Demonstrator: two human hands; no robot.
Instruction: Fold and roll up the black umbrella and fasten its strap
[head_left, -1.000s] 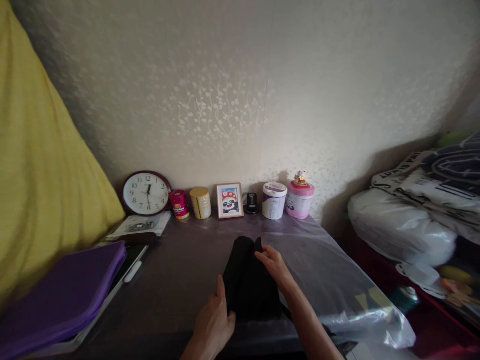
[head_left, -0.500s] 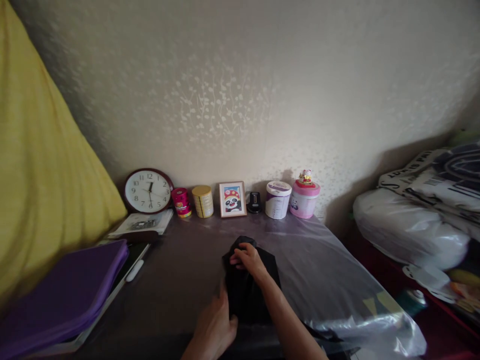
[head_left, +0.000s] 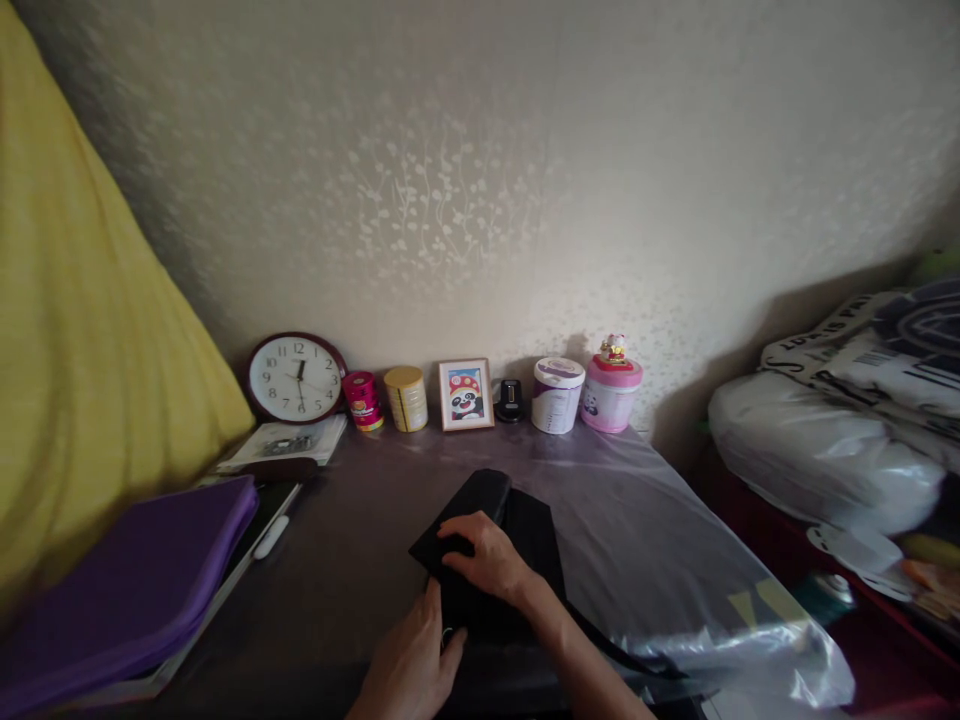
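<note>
A black fabric item lies on the table in front of me, with creased panels, pointed corners and a flap spread to the left; its exact kind does not show. My right hand lies over its top, curved fingers and thumb closed on the flap. Low on its left edge, my left hand grips the cloth between thumb and fingers. A small shiny ring shows near the left thumb. From the right side a thin black strap trails across the table.
Along the wall stand a clock, a red can, a yellow can, a picture frame and two tubs. Left, a purple folder lies beside a white marker. Stuffed bags are at right.
The flap of black fabric has spread out toward the left, showing a pointed corner. My right hand has moved slightly down and left; my left hand has shifted a little down and left.
</note>
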